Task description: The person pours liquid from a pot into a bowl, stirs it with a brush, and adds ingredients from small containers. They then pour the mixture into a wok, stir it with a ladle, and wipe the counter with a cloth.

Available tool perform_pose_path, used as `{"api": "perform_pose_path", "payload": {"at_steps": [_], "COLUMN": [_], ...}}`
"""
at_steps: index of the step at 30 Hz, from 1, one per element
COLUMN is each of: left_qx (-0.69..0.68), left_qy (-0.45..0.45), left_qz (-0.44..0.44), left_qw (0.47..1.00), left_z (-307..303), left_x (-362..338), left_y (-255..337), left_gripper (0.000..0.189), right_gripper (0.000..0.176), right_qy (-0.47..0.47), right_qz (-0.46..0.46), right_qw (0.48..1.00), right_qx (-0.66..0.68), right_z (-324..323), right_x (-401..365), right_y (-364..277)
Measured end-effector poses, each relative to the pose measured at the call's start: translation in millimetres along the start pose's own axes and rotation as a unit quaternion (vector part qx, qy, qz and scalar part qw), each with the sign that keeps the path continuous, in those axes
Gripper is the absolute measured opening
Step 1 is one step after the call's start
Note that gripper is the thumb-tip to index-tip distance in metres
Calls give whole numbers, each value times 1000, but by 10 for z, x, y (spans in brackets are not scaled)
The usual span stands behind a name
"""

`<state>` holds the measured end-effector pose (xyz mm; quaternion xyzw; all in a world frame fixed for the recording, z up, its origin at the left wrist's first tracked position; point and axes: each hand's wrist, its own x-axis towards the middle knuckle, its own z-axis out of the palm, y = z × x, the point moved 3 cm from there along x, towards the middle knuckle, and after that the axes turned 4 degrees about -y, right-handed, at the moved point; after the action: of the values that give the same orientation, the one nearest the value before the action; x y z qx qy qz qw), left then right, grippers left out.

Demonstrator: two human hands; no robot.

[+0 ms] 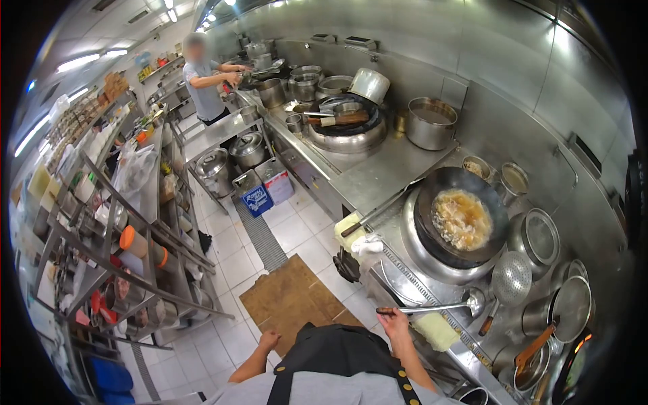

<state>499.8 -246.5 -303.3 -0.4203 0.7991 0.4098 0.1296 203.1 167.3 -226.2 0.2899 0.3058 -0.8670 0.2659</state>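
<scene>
My right hand (pixel 393 325) is closed on the wooden handle end of a long ladle (pixel 475 301), whose bowl hangs over the counter edge side of the stove. My left hand (pixel 270 339) is held low over the brown floor mat (pixel 287 297), its fingers curled, with nothing visible in it. Food fries in bubbling yellow oil (pixel 462 219) inside a dark wok (pixel 499 209) on the round burner. Beside the wok lies a perforated skimmer (pixel 511 278). A yellow cloth (pixel 435 331) is on the counter edge, near my right hand.
Another person (pixel 206 81) stands at the far end of the stove line. A large pot (pixel 432 123) and a second wok (pixel 344 128) are further along. Strainers and pots (pixel 540 310) crowd the right. Metal shelving (pixel 145 223) runs along the left, and boxes (pixel 255 194) are on the floor.
</scene>
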Motion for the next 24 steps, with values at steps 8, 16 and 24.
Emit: {"api": "perform_pose_path", "payload": {"at_steps": [8,16,24], "left_qx": [-60,-78,-87], "left_qy": [-37,-5,-16], "left_qz": [-178,-195,-194], "left_qw": [981,978,977], "left_z": [124,351,390], "left_x": [-767,-1312,-1148], "left_y": [-351,-456,-667], "left_gripper": [29,25,24], "right_gripper": [17,18,16], "right_qy": [-20,-36,-49], "right_qz": [19,30,29], "right_qw": [1000,999,998], "right_qx": [-7,6,13], "right_z": [1,41,55], "right_x": [27,-25,-30], "right_y": [-90,-113,-147]}}
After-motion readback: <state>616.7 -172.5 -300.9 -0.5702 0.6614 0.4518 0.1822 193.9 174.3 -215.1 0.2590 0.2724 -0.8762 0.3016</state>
